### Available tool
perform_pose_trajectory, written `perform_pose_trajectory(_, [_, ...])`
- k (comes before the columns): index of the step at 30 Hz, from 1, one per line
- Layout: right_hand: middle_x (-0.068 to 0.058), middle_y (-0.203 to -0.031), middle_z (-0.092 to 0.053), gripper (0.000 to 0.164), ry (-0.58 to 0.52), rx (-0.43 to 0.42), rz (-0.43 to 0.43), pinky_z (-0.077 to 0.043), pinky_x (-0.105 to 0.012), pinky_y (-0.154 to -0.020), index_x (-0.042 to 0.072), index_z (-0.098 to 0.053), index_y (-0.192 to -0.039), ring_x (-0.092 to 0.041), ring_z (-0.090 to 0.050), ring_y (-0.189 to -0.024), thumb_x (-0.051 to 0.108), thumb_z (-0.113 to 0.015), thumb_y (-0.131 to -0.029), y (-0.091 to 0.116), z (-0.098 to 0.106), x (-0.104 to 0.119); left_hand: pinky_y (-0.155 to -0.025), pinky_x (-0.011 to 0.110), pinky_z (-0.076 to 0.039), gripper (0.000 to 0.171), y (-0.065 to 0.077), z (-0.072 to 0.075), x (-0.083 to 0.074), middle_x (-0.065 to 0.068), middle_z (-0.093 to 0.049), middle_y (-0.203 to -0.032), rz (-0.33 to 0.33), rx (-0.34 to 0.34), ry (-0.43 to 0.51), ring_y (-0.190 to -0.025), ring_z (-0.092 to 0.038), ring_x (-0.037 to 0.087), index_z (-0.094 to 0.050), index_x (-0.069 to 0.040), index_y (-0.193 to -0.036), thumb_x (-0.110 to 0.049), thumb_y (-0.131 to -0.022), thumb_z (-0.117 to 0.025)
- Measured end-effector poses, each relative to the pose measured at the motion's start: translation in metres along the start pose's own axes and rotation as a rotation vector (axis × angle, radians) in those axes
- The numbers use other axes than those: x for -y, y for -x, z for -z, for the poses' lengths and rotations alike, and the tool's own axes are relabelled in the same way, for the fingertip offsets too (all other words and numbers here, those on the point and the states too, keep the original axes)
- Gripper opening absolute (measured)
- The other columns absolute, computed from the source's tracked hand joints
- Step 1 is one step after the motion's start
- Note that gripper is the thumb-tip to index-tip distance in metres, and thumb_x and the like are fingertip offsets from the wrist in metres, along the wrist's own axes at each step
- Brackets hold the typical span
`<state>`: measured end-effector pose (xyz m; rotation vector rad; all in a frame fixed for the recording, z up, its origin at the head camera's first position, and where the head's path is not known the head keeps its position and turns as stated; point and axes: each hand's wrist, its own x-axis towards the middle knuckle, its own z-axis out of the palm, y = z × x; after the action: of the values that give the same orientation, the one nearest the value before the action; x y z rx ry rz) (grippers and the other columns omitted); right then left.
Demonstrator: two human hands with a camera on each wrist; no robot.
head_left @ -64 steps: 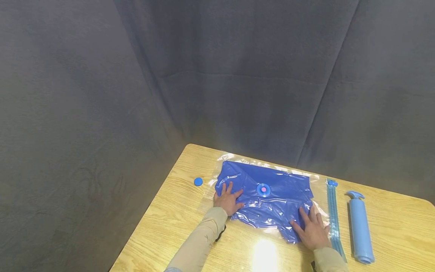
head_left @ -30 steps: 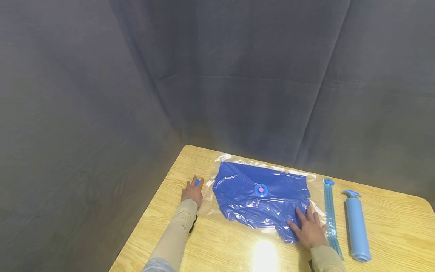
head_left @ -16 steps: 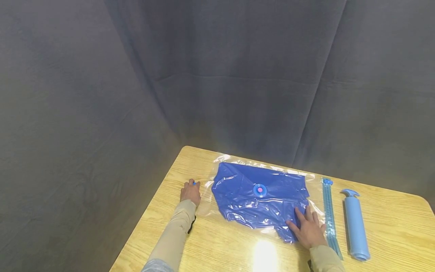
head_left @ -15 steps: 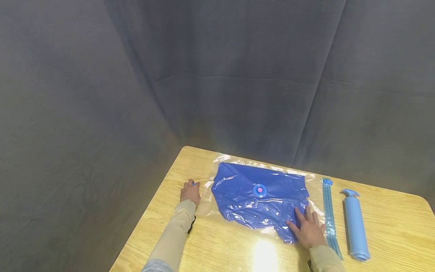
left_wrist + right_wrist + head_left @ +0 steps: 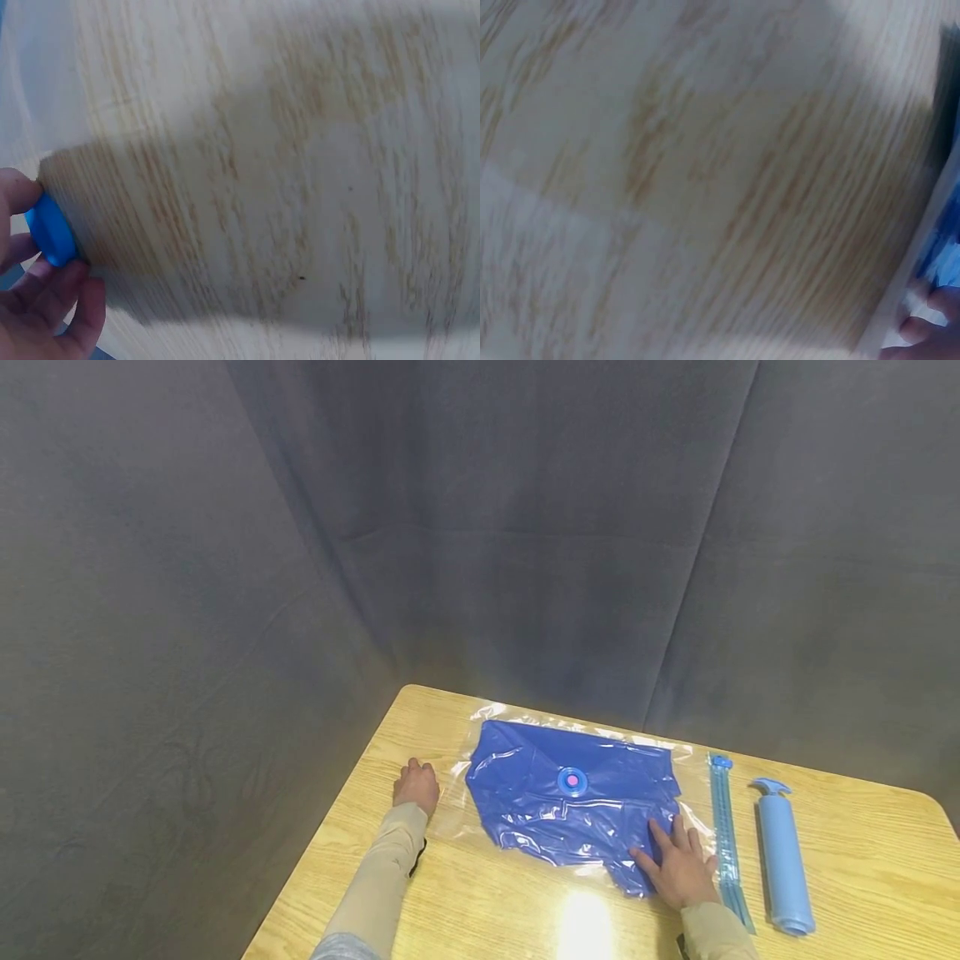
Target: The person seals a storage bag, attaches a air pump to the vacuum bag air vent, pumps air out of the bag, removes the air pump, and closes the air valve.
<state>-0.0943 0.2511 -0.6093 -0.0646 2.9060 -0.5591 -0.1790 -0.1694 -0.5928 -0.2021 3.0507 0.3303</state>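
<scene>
In the left wrist view, my left hand (image 5: pixel 52 300) pinches a round blue cap (image 5: pixel 52 231) between thumb and fingers, its edge tipped up close over the wood. The head view shows that left hand (image 5: pixel 416 787) just left of the bag, its fingers curled and the cap hidden by them. A clear vacuum storage bag (image 5: pixel 693 781) with folded blue contents lies flat, a round valve (image 5: pixel 572 782) with a pink centre on top. My right hand (image 5: pixel 681 868) rests on the bag's lower right part, fingers spread.
Right of the bag's contents runs its zip strip (image 5: pixel 724 827) with a blue slider (image 5: pixel 722 762). A light blue hand pump (image 5: pixel 783 860) lies farther right on the wooden table (image 5: pixel 877 860). Grey curtains (image 5: pixel 525 568) hang behind and to the left.
My left hand has left the bag, moved left to the blue cap on the table and picked at it, fingers now curled round it. The right hand stays on the bag.
</scene>
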Motion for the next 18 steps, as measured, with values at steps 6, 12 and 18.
perform_pose_trajectory(6, [-0.039, -0.15, -0.018, 0.076, -0.004, -0.008, -0.001, -0.016, -0.085, -0.095, 0.001, -0.039, -0.144, -0.063, -0.017, -0.135, 0.057, -0.048, -0.093, 0.0, -0.001, 0.0, -0.064, 0.045, -0.055, 0.017, -0.004, 0.002, -0.008, 0.019, -0.054, -0.095, -0.012, -0.046, 0.049, -0.077, -0.061, 0.033, -0.064, 0.005, -0.097, -0.008, -0.087, -0.063])
perform_pose_trajectory(12, [-0.039, -0.15, -0.016, 0.076, -0.027, -0.012, -0.006, -0.014, -0.085, -0.095, 0.001, -0.039, -0.144, -0.063, -0.016, -0.135, 0.056, -0.05, -0.093, 0.0, -0.001, 0.0, -0.074, 0.045, -0.055, 0.027, -0.008, 0.005, -0.038, 0.019, -0.054, -0.101, -0.128, -0.105, 0.106, -0.087, -0.061, 0.036, -0.063, 0.004, -0.101, -0.008, -0.079, -0.071])
perform_pose_trajectory(18, [-0.038, -0.151, -0.017, 0.076, -0.03, -0.019, -0.01, -0.013, -0.085, -0.095, 0.002, -0.039, -0.145, -0.062, -0.016, -0.136, 0.055, -0.051, -0.092, 0.0, -0.002, -0.001, -0.086, 0.044, -0.052, 0.038, -0.011, -0.003, -0.076, 0.017, -0.053, -0.109, -0.254, -0.117, 0.222, -0.099, -0.059, 0.034, -0.062, -0.002, -0.115, -0.012, -0.079, -0.069])
